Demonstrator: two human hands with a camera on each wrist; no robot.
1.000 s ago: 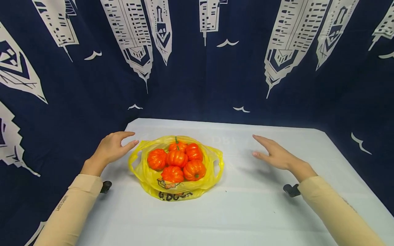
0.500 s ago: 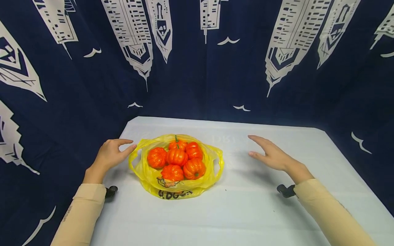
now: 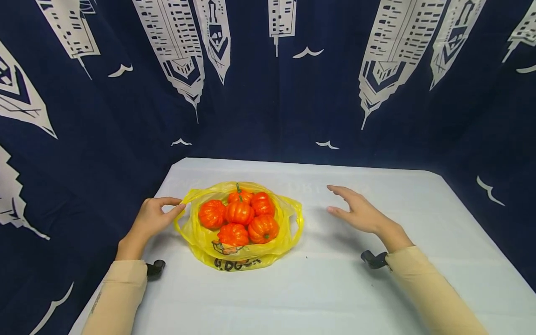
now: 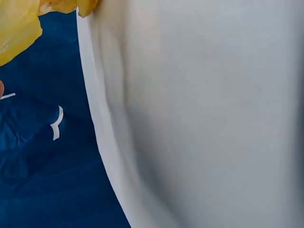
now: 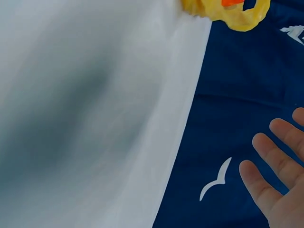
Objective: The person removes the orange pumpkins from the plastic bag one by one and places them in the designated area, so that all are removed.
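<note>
A yellow plastic bag (image 3: 197,246) sits on the table with its top spread wide and dark lettering on its front. Inside lie several small shiny orange pumpkins (image 3: 239,213), some with green stems. My left hand (image 3: 152,217) is at the bag's left handle, pinching its edge between thumb and index finger. In the left wrist view, part of the bag (image 4: 16,28) and one fingertip (image 4: 1,89) show at the left border. My right hand (image 3: 362,211) hovers over the table to the right of the bag, fingers extended, thumb apart, holding nothing. Its spread fingers (image 5: 275,159) show in the right wrist view.
The white-covered table (image 3: 268,298) spreads under the bag and both arms. Behind it and at its sides hangs a dark blue cloth (image 3: 268,111) printed with white buildings and birds. A black wrist-worn device (image 3: 156,270) sticks out at the left sleeve, another at the right.
My left hand has come down and slightly right, its thumb and index finger closing at the bag's left handle. My right hand has drifted left toward the bag. The bag and pumpkins stay in place.
</note>
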